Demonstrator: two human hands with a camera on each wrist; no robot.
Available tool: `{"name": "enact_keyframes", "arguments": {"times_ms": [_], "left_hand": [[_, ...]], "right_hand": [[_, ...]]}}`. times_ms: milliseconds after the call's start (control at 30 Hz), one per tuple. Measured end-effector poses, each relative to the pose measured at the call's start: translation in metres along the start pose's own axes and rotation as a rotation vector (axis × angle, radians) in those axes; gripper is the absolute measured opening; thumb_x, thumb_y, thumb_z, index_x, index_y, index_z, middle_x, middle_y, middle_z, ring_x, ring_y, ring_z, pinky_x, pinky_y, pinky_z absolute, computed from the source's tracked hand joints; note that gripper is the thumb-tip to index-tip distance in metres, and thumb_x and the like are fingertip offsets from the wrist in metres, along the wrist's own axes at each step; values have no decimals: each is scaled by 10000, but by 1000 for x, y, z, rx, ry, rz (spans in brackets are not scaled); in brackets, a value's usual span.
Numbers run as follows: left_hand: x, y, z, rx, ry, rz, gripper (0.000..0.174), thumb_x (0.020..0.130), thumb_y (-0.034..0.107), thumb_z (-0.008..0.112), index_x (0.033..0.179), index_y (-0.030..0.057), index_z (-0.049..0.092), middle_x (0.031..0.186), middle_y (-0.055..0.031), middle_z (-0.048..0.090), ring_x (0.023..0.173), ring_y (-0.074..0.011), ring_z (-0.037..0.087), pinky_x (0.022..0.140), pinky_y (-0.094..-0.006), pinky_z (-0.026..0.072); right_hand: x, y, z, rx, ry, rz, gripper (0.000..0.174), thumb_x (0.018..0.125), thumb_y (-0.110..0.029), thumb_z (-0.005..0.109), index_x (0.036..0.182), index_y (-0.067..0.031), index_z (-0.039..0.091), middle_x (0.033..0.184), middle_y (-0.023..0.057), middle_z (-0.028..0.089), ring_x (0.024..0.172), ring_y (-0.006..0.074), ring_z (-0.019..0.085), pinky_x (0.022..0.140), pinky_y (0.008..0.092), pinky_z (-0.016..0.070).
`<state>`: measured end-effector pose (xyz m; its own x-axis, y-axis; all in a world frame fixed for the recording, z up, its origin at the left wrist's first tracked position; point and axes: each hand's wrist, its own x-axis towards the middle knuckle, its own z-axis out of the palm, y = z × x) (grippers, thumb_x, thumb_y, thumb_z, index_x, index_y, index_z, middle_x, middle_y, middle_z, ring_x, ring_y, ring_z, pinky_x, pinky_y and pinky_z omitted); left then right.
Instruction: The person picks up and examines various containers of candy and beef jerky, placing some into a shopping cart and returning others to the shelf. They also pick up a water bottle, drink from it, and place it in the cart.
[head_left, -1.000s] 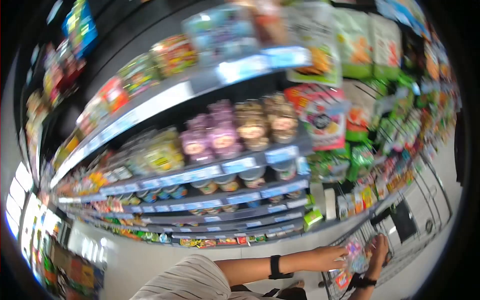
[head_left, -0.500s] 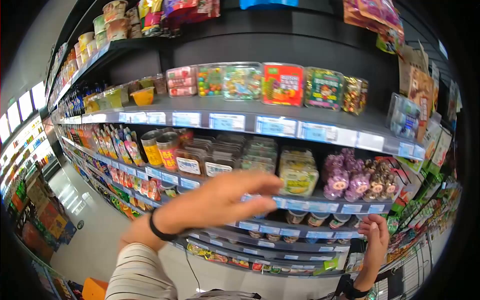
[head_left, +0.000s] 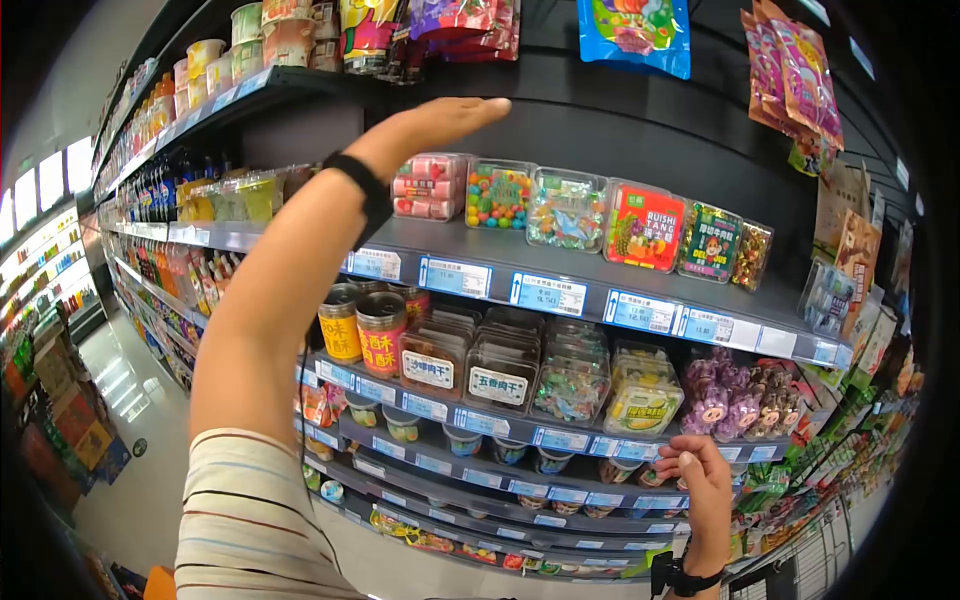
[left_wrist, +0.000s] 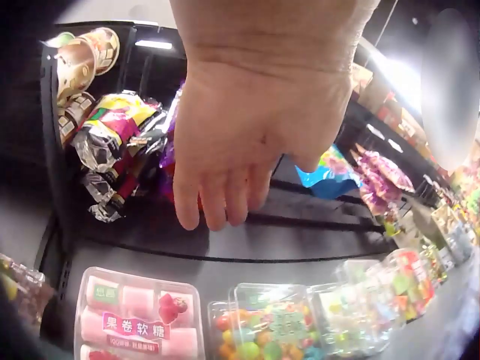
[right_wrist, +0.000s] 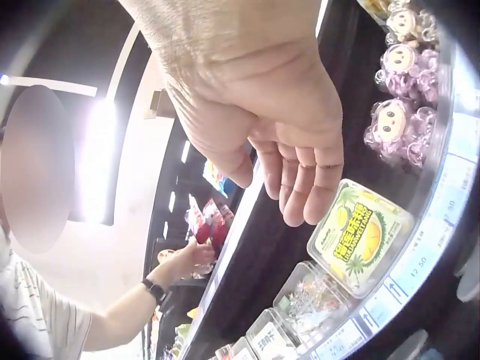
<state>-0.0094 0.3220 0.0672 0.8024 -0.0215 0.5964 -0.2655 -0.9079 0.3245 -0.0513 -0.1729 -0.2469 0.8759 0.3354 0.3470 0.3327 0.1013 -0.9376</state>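
Observation:
My left hand (head_left: 432, 125) reaches out with straight fingers and holds nothing. In the head view it appears above a clear box of pink rolled candy (head_left: 428, 190) on the upper shelf; the left wrist view shows that box (left_wrist: 139, 319) below the fingertips. Beside it stand a box of colourful balls (head_left: 497, 197), a box of wrapped candy (head_left: 565, 212) and a red candy box (head_left: 643, 230). Lower right, my empty right hand (head_left: 705, 485) has loosely bent fingers. It is near a yellow-labelled clear box (right_wrist: 361, 236) and purple doll-faced packs (head_left: 708, 400).
Shelf edges with price labels (head_left: 548, 293) run across in front of me. Bagged snacks hang above, including a blue bag (head_left: 635, 35). Cups (head_left: 285, 40) stack at upper left. A wire shopping cart (head_left: 825, 550) stands at lower right.
A second ago both hands were at small packages over the cart; now they are empty. The view has swung left, and my left hand has risen from the middle shelf to the upper one.

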Motion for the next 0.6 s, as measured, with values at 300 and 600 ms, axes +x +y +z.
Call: {"name": "enact_keyframes", "arguments": {"times_ms": [300,600], "left_hand": [[54,-13,53,459,-305,-227,925,965,779,326,1468,36,549,1568,-218,457,1466,-388,419,1188,-484,334],[50,-26,51,312,-273,-226,916,939,797,369,1472,77,560,1565,-223,462,1439,-424,444,1156,-521,372]], "right_hand": [[-32,10,0,-35,78,78,290,1013,-185,554,1172,52,604,1015,169,711,851,212,706,754,331,582],[-46,14,-2,-52,116,112,285,1015,-183,550,1168,52,604,995,169,707,830,212,704,753,331,586]]}}
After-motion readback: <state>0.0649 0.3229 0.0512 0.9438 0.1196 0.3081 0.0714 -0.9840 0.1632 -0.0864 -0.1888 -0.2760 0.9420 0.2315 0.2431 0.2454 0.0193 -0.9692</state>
